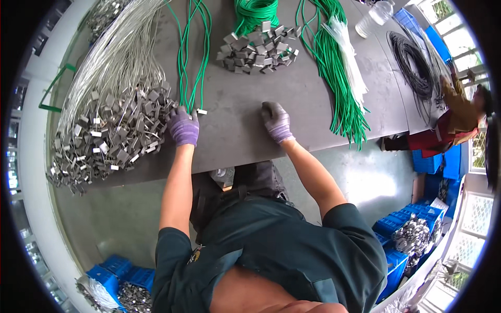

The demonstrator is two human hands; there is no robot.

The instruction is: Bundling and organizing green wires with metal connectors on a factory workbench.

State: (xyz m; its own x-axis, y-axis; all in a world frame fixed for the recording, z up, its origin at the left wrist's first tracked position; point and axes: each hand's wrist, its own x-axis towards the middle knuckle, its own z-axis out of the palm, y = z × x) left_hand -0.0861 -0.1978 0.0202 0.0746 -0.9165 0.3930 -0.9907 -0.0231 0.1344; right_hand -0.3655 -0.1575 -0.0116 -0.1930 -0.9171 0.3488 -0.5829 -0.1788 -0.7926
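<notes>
My left hand (183,127), in a purple and grey glove, is at the lower ends of several green cables (184,57). Its fingers are closed around the cable ends, though their tips are partly hidden. Just right of those fingers lies a small metal block (202,111) at the end of a green strand. Against the left side of this hand spreads a large heap of grey metal blocks (117,128) on silvery wires (112,60). My right hand (276,122), gloved alike, rests on the dark table (235,130) with curled fingers and nothing visible in them.
Ahead sit a green cable coil (255,14) and a pile of metal blocks (258,49). To the right are a green cable bundle (334,78), white ties (349,62), a clear bottle (374,19) and a black coil (415,65). Another person (454,120) stands far right, near blue bins (407,219).
</notes>
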